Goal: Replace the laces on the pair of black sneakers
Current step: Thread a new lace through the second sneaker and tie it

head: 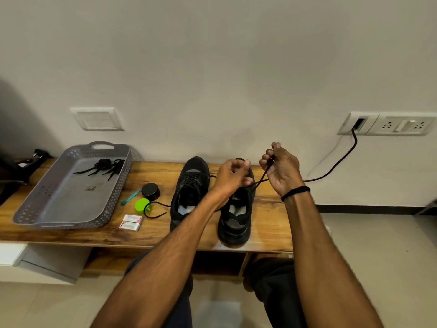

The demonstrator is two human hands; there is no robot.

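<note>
Beside one sneaker (236,223), right hand (281,170) pinches lace (259,183)

Tray (59,200) lies left of two sneakers (189,192) on bench (269,216).

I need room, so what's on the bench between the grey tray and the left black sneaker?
Head view: a black round container, a green cap, a teal tool, two small white boxes and a loose black lace end.
</note>
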